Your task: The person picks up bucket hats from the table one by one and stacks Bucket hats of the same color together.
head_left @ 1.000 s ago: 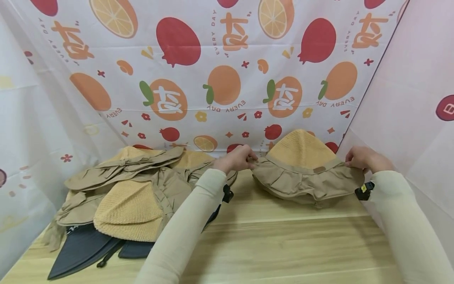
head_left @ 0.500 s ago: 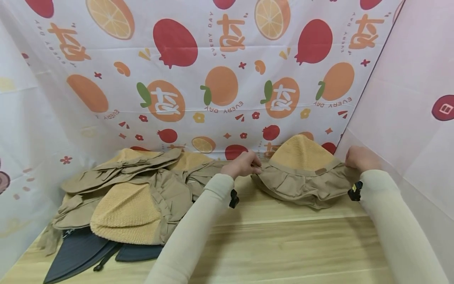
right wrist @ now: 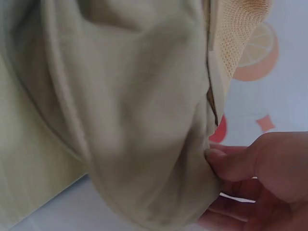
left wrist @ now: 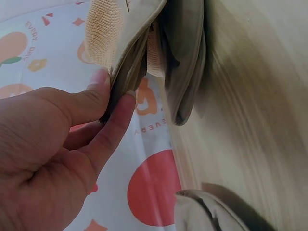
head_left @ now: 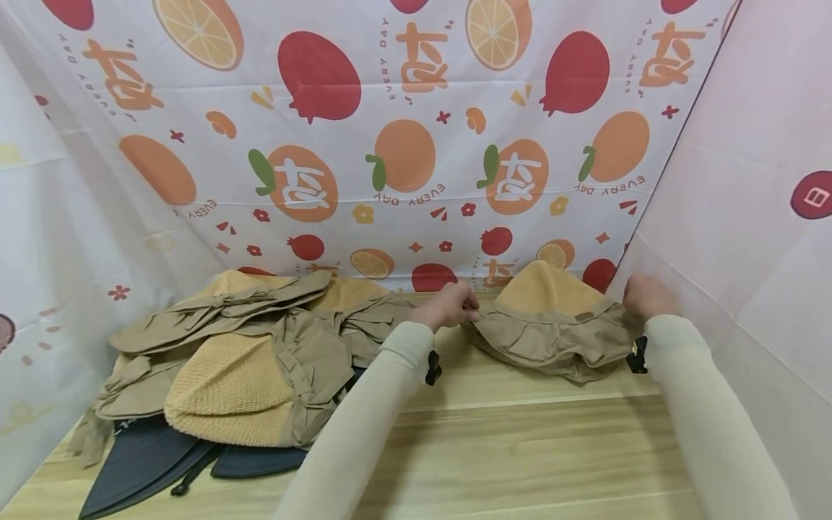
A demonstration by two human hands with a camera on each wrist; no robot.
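A sun hat with a yellow woven crown and a ruffled khaki cloth brim stands at the right, near the back curtain. My left hand pinches the left end of its brim; in the left wrist view the thumb and a finger squeeze the cloth edge. At the opposite end, my right hand grips the brim, its thumb on the near face in the right wrist view. The right fingertips are partly hidden behind the cloth. The brim's lower edge hangs close to the tabletop; contact is hard to tell.
Several similar hats lie piled at the left, over dark navy visor-like pieces with a black cord. A fruit-print curtain backs the wooden table. A pale curtain stands close to my right hand.
The hat's crown has sunk lower, closer to the table. My left hand has shifted right and down, and my right hand left, so they are nearer each other. The pile has not changed.
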